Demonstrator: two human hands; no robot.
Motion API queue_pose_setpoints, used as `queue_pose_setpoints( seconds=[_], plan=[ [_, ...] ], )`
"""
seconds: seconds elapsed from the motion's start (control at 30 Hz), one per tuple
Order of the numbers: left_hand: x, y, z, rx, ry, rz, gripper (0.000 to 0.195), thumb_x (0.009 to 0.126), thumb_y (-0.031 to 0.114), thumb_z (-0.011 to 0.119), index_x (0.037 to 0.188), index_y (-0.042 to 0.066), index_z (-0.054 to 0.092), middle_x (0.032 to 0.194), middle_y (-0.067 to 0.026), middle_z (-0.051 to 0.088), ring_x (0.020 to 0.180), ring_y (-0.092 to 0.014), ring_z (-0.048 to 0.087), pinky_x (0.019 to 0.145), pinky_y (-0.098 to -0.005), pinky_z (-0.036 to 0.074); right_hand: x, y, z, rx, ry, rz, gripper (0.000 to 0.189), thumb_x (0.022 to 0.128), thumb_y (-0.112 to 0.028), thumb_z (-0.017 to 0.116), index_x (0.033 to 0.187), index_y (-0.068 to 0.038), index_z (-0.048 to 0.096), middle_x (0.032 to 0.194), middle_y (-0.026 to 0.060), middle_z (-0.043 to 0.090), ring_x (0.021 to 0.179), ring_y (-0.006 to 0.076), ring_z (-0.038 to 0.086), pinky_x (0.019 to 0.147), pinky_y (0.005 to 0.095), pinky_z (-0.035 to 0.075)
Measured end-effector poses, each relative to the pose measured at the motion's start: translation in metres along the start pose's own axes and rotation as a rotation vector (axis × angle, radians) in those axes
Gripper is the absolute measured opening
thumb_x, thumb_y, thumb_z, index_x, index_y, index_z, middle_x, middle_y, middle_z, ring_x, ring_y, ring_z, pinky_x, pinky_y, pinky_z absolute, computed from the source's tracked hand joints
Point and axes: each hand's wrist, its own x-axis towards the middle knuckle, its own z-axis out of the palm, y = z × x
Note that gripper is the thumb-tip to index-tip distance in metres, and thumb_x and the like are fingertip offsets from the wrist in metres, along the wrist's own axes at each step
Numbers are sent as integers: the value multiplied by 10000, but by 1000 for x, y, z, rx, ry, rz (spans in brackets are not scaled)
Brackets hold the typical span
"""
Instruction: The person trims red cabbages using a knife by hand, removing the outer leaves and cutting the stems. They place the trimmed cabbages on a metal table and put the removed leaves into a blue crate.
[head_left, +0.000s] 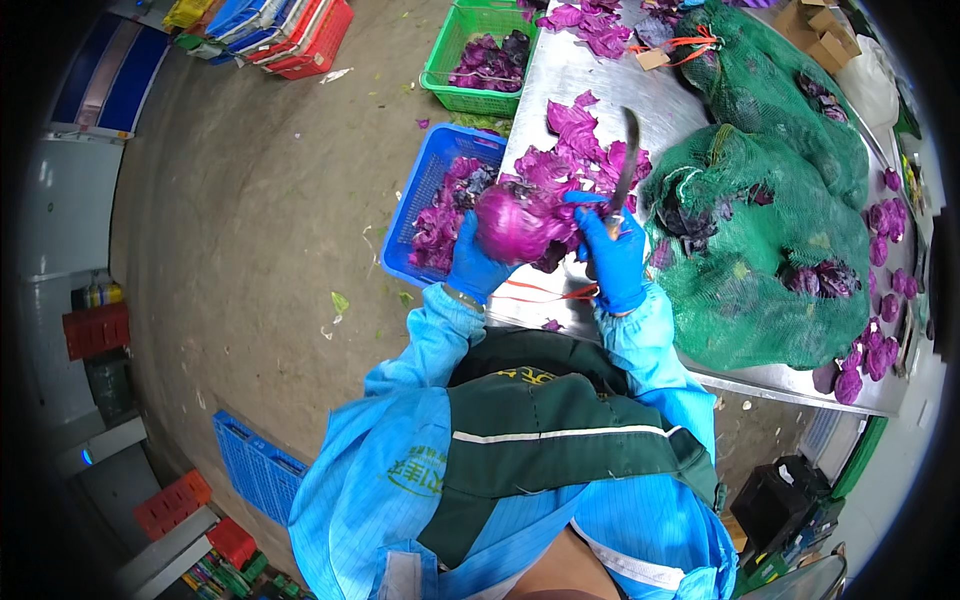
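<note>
My left hand (478, 259), in a blue glove, holds a red cabbage (510, 225) by its left side, above the edge of the metal table (682, 97). On the cabbage's right, my gloved right hand (613, 247) grips a knife (628, 161) whose curved dark blade points up, away from me. The fingers of that hand also touch loose leaves of the cabbage. Purple outer leaves (577, 139) lie on the metal just beyond. A blue plastic basket (401, 217) with cabbage leaves in it stands left of the table.
Green mesh sacks (757, 300) of red cabbages cover the table's right part. Trimmed cabbages (874, 345) lie beyond them at the far right. A green basket (472, 101) with leaves stands behind the blue one. Red cord (555, 294) lies near the front edge. A blue crate (259, 465) is on the floor.
</note>
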Motion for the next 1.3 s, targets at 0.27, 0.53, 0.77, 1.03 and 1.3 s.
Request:
queue_pose_setpoints(
  seconds=[0.27, 0.53, 0.77, 1.03, 1.3],
  plan=[
    [-14, -63, -16, -1167, 2, -380, 760, 776, 503, 589, 1391, 123, 354, 1411, -139, 375, 1292, -331, 381, 1088, -532, 281, 11, -38, -15, -32, 65, -114, 150, 856, -111, 663, 997, -61, 656, 606, -39, 528, 472, 37, 455, 419, 192, 331],
    [-2, 15, -13, -700, -273, -62, 997, 627, 377, 831, 1413, 66, 302, 1402, -111, 388, 1302, -264, 379, 1090, -420, 320, 34, -24, -52, -18, 207, -72, 243, 855, -121, 657, 1083, -38, 646, 650, -35, 553, 480, 37, 433, 432, 180, 322],
    [18, 37, -23, -368, -263, -155, 1070, 517, 209, 898, 1404, 68, 316, 1391, -107, 399, 1276, -239, 410, 1078, -397, 339, 16, -12, -30, -102, -347, -173, 644, 789, -38, 684, 1365, -46, 398, 1241, 107, 530, 1065, 167, 522, 901, 299, 417],
    [36, 56, -15, -88, -417, 76, 1192, 490, 211, 916, 1445, 70, 216, 1397, -125, 379, 1285, -239, 391, 1086, -386, 313, 25, -15, -6, -153, -166, -143, 147, 791, -62, 706, 830, -75, 565, 667, -50, 502, 575, 32, 456, 498, 204, 400],
    [40, 77, -3, 124, -413, 235, 1185, 503, 205, 911, 1449, 70, 210, 1405, -134, 372, 1295, -250, 385, 1087, -390, 305, 24, -31, -8, -178, 5, -258, 229, 758, -93, 766, 773, -82, 538, 655, -76, 438, 603, 20, 402, 513, 207, 352]
  ],
)
